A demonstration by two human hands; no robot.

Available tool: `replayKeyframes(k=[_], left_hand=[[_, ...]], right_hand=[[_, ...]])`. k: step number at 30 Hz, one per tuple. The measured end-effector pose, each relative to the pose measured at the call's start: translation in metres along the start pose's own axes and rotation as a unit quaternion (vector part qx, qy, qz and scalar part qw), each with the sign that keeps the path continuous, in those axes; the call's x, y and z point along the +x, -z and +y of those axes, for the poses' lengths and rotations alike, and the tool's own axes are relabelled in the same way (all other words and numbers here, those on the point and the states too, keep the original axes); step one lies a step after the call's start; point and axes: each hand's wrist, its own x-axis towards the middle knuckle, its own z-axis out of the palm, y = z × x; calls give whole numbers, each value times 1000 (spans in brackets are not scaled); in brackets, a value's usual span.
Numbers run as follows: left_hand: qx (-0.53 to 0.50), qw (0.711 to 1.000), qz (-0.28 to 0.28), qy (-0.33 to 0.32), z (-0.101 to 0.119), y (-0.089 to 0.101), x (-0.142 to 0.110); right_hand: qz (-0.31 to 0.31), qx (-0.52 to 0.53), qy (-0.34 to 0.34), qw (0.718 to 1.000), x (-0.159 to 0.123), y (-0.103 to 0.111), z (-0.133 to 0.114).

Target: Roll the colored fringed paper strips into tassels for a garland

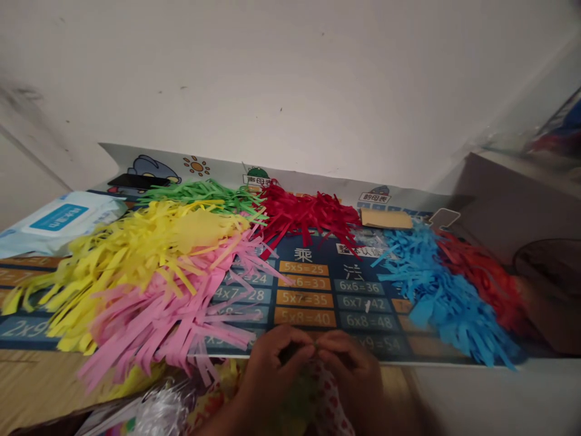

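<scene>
My left hand (272, 363) and my right hand (351, 366) meet at the near edge of the table, fingertips pinched together over something small and hidden between them. Below them lies a patterned cloth or paper with red marks (329, 406). Beyond the hands a dark multiplication chart mat (313, 284) covers the table. On it lie heaps of cut paper strips: pink (172, 315), yellow (131, 254), green (204, 195), red (308, 213), blue (436, 290) and orange-red (485, 275).
A pack of wet wipes (59, 221) lies at the far left, a black phone-like object (136, 180) behind it. A tan card (385, 219) sits near the back. Shiny clear wrap (158, 409) is at the near left. A white wall stands behind.
</scene>
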Motion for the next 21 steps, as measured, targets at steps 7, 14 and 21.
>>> replayKeyframes(k=[7, 14, 21], left_hand=[[77, 990, -32, -111, -3, 5, -6], [147, 976, -87, -135, 5, 10, -11], [131, 980, -108, -103, 10, 11, -15]], right_hand=[[-6, 11, 0, 1000, -8, -1, 2], [-8, 36, -71, 997, -15, 1, 2], [4, -40, -60, 997, -21, 4, 0]])
